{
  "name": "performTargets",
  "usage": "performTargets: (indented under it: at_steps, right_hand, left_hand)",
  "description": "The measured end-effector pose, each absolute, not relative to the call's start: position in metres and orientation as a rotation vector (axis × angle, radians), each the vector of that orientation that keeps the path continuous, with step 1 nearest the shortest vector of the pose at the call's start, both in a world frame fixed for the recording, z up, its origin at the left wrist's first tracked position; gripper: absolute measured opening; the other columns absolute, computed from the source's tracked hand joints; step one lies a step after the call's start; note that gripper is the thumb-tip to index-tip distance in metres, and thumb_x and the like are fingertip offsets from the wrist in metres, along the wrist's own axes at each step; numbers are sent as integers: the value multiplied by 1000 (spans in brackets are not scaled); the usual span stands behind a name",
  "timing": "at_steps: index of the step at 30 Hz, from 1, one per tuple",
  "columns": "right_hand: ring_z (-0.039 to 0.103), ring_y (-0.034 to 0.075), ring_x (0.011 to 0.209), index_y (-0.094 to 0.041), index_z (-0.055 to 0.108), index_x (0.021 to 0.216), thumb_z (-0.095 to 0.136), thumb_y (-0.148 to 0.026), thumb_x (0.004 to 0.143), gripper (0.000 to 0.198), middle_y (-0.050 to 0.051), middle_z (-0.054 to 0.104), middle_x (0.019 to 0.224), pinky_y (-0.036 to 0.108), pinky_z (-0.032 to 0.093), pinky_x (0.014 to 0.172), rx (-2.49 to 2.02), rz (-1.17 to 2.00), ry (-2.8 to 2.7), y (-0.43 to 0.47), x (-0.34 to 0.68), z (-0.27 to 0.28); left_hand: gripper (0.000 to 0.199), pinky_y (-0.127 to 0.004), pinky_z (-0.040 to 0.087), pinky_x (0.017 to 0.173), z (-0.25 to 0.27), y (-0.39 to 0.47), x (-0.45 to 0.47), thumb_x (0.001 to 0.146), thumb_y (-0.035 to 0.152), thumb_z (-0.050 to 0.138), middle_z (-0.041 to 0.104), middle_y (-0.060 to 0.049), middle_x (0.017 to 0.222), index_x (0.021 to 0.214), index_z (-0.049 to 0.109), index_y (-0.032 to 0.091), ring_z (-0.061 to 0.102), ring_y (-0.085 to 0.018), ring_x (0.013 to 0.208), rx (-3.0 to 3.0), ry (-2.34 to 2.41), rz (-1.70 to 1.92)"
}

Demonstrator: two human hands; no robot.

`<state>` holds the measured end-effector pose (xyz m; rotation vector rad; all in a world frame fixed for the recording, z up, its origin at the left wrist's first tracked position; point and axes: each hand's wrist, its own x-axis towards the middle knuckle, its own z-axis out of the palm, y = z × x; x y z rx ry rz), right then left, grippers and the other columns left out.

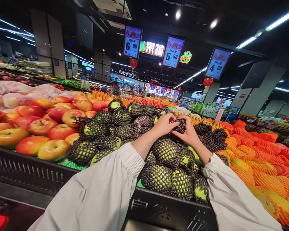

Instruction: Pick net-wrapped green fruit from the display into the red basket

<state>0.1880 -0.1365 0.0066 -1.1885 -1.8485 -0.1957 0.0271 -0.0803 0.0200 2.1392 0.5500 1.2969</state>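
Both of my arms in white sleeves reach over a heap of green fruit (pixel 167 150) wrapped in black foam nets. My left hand (pixel 165 124) is closed, thumb and fingertips pinched at a black foam net (pixel 180 125) near the top of the heap. From the other side my right hand (pixel 189 132) curls its thumb and fingers round the same net. Whatever fruit is inside this net is mostly hidden by my fingers. Beside my right wrist lies a bunch of dark foam nets (pixel 210 136), looking flattened.
Red and yellow apples (pixel 61 131) lie to the left. Fruit in orange foam nets (pixel 267 173) fills the right side. A black crate (pixel 168 208) forms the front edge. Price screens (pixel 173 51) hang overhead, and a person (pixel 115 89) stands far back.
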Motion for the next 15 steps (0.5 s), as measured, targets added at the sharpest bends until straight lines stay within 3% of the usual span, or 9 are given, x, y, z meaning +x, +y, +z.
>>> performTargets:
  at_steps: [4,7,11,15]
  right_hand:
    - [53,17,59,-28,39,114,79,-53,70,65,-4,56,74,31,45,57,-1077,146,-1579,-137,191,10]
    - [56,16,61,-28,39,97,86,-54,60,65,-6,57,69,29,46,58,-929,387,-1378,-133,197,14]
    - [44,10,55,-23,43,70,90,-50,53,57,-7,47,60,25,39,54,-899,339,-1321,-131,201,17]
    - [46,13,59,-21,52,64,85,-58,56,50,-2,53,64,28,41,57,-1017,411,-1481,-132,196,15]
  left_hand:
    - [15,-24,39,69,23,-82,30,87,19,63,53,4,76,80,50,17,50,-10,72,2036,503,1397]
    - [16,-22,39,63,26,-86,35,94,21,53,51,6,72,84,41,20,57,-9,68,1839,416,1305]
    - [12,-19,37,52,29,-92,39,101,21,39,51,9,62,91,33,23,53,-7,50,1618,247,1153]
    - [13,-16,36,50,31,-93,38,96,18,50,47,8,67,89,39,22,47,-6,55,1569,238,1310]
